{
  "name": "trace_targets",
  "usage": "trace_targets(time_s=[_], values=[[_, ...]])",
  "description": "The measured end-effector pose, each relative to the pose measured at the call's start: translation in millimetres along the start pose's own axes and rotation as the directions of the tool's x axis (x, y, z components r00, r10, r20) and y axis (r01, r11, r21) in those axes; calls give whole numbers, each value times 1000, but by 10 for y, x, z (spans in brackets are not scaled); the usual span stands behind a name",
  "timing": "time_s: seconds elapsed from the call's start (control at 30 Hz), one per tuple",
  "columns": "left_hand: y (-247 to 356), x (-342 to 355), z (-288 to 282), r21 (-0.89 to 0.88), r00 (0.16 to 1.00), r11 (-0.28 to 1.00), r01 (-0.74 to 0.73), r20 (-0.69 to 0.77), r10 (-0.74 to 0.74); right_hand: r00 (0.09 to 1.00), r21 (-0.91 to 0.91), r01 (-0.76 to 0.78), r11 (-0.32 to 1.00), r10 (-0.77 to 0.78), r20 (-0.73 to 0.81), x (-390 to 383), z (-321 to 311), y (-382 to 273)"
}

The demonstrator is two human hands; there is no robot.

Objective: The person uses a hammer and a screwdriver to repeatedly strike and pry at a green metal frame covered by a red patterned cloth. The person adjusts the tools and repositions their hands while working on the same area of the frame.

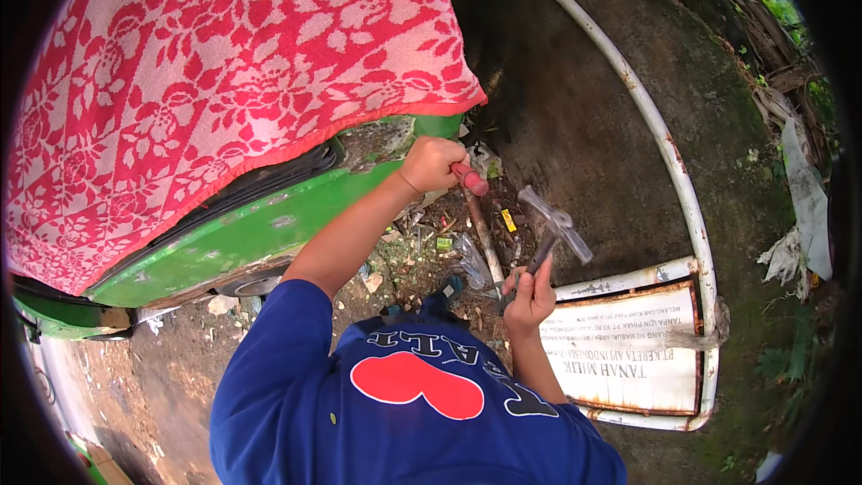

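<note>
My left hand [433, 164] is closed round a red-handled tool [471, 180], held out against the corner of a green vehicle body [287, 220]. The handle's rounded end faces right; the tool's working end is hidden behind my fist. In my right hand [532, 298] is a hammer [557, 226], gripped by its dark handle with the metal head raised. A gap separates the hammer head from the red handle end. Below the left fist, a rusty whitish pipe [483, 235] slants down toward my right hand.
A red and pink floral blanket [251, 72] drapes over the vehicle. To the right, a curved white pipe frame [660, 130] carries a rust-edged white sign board [620, 355]. Litter, including a yellow packet [509, 220] and a clear plastic bottle [471, 259], lies on the ground.
</note>
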State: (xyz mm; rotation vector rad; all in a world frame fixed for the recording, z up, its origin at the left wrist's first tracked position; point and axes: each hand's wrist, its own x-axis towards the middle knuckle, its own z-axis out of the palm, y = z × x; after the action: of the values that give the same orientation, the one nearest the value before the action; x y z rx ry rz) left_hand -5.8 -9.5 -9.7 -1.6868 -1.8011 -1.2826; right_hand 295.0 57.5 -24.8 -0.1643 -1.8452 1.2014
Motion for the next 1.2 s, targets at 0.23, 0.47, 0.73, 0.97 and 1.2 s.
trace_targets(time_s=[0.23, 0.47, 0.73, 0.97, 1.2], values=[[-49, -10, -6, -40, 999, 998, -39, 0, 39, 992, 163, -82, 983, 96, -76, -24, 77, -40], [-32, 8, -22, -48, 999, 998, -34, -23, 33, 996, -34, 64, 997, -62, 63, 7, 34, 21], [-55, 40, -57, -70, 997, 996, -52, -61, 48, 995, 20, 94, 995, -93, -25, -4, 77, 52], [-92, -47, 2, -11, 1000, 1000, -30, -7, 30, 995, -81, 93, 992, -95, -12, 72, 68, 23], [-43, -3, -56, -69, 999, 997, -34, -34, 32, 1000, 40, 1, 999, 0, -27, 118, 104, -130]])
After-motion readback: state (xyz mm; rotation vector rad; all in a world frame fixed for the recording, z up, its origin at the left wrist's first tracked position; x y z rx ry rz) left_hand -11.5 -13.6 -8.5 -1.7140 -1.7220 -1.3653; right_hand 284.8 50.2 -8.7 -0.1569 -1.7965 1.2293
